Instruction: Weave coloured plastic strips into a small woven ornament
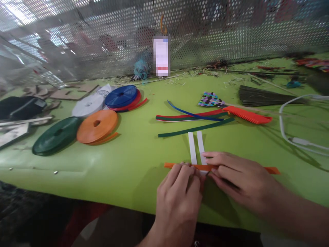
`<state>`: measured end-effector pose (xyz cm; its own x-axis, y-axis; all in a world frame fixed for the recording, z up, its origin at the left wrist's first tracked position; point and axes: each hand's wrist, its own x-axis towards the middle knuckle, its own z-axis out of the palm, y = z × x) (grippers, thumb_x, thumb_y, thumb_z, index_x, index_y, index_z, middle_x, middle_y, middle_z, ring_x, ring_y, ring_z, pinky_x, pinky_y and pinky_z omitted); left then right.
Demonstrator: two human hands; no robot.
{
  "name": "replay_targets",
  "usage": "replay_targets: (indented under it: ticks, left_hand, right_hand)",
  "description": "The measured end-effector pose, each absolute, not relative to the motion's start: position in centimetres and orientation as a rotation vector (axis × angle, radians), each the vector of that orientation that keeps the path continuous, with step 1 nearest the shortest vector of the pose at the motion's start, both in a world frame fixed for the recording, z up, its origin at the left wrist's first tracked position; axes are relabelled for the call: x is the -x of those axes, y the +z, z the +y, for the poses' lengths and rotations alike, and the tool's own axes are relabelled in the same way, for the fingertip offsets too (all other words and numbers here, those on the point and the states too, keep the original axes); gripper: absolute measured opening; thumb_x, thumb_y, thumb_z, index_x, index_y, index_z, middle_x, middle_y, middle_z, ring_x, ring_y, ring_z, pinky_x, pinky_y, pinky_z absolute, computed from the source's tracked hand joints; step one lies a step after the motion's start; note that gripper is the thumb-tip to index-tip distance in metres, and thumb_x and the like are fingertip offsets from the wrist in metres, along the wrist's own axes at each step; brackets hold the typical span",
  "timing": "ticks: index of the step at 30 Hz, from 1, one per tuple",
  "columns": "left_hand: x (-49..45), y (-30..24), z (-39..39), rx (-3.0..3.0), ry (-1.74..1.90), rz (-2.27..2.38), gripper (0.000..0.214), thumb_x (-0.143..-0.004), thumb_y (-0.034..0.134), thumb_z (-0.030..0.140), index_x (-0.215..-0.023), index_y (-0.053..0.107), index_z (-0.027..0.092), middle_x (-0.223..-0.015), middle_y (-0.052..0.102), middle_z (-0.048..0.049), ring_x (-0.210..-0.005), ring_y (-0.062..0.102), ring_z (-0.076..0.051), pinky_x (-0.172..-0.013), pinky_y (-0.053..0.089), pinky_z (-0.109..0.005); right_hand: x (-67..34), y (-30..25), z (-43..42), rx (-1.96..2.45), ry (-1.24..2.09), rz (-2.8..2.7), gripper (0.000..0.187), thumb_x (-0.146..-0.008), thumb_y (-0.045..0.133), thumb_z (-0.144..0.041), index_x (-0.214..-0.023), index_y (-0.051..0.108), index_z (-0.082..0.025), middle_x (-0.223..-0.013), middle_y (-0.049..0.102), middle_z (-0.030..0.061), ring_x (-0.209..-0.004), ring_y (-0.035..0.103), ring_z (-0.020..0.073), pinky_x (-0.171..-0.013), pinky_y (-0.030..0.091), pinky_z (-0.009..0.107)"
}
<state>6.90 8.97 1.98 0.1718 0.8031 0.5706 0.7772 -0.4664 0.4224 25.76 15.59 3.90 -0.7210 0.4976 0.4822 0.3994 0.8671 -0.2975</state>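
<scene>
Orange, flat and ribbon-like, the strip (203, 167) in your hands, seen from the head view, looks light and thin: probably plastic, springy along its length, easy to bend, smooth enough to slide, and more likely to crease than snap. Judge the two white strips (192, 147) much the same. Your best hold is probably a flat pinch close to where the strips cross, since the loose ends could swing or slip.

The orange strip lies near the table's (128, 178) near edge, right of its middle, running roughly along that edge. Your left hand (178, 192) has its fingers curled onto it, left of the crossing, with an orange end poking out beyond them; the tips are partly hidden. Your right hand (246, 178) pinches it between thumb and finger just right of the crossing, the forefinger's tip against the right-hand white strip; the other orange end shows past the knuckles. Both white strips point toward the table's far edge, where the orange passes over the right-hand one.
</scene>
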Motion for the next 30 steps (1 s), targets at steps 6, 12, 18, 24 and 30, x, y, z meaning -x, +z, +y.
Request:
replay_targets:
  ticks: [6,12,18,24,30]
  left_hand:
    - [-6.9,2.9,9.3,-2.435,1.157,1.616,0.02,-0.1,0.058,0.004,-0.085,0.067,0.013,-0.101,0.073,-0.0101,-0.09,0.067,-0.02,-0.077,0.063,-0.036]
    - [-6.8,2.7,9.2,-2.439,1.157,1.596,0.023,-0.098,0.06,0.002,-0.078,0.066,0.013,-0.088,0.074,-0.0075,-0.086,0.07,-0.018,-0.078,0.065,-0.033]
    - [-6.0,2.5,7.9,-2.701,0.972,1.563,0.025,-0.098,0.058,0.006,-0.118,0.071,0.0,-0.124,0.074,-0.0197,-0.119,0.07,-0.031,-0.1,0.065,-0.045]
    - [-5.7,2.2,7.3,-2.693,0.915,1.607,0.032,-0.101,0.053,0.012,-0.128,0.068,0.0,-0.134,0.071,-0.017,-0.125,0.068,-0.03,-0.104,0.064,-0.043]
    - [-5.2,1.8,7.0,-2.733,0.894,1.542,0.039,-0.104,0.048,0.019,-0.135,0.063,0.0,-0.141,0.066,-0.0168,-0.132,0.063,-0.028,-0.109,0.059,-0.043]
  right_hand:
    - [-26.0,4.0,15.8,0.638,0.257,-2.51,0.026,-0.104,0.046,-0.011,-0.089,0.066,-0.019,-0.103,0.076,0.0109,-0.113,0.073,0.0209,-0.099,0.062,0.036]
    - [-25.9,3.7,15.7,0.625,0.274,-2.497,0.026,-0.104,0.046,-0.011,-0.087,0.066,-0.017,-0.101,0.076,0.0126,-0.112,0.072,0.0213,-0.102,0.06,0.037]
    - [-26.1,3.8,15.8,0.612,0.312,-2.491,0.025,-0.106,0.046,-0.014,-0.112,0.07,-0.015,-0.109,0.076,0.0124,-0.114,0.072,0.0206,-0.101,0.061,0.035]
    - [-26.1,3.5,15.5,0.528,0.116,-2.563,0.024,-0.104,0.051,-0.016,-0.114,0.071,-0.007,-0.116,0.074,0.0209,-0.118,0.07,0.0288,-0.101,0.061,0.041]
    - [-26.3,4.0,15.0,0.453,-0.068,-2.65,0.026,-0.099,0.054,-0.007,-0.117,0.07,-0.001,-0.118,0.075,0.0239,-0.121,0.069,0.0298,-0.105,0.059,0.044]
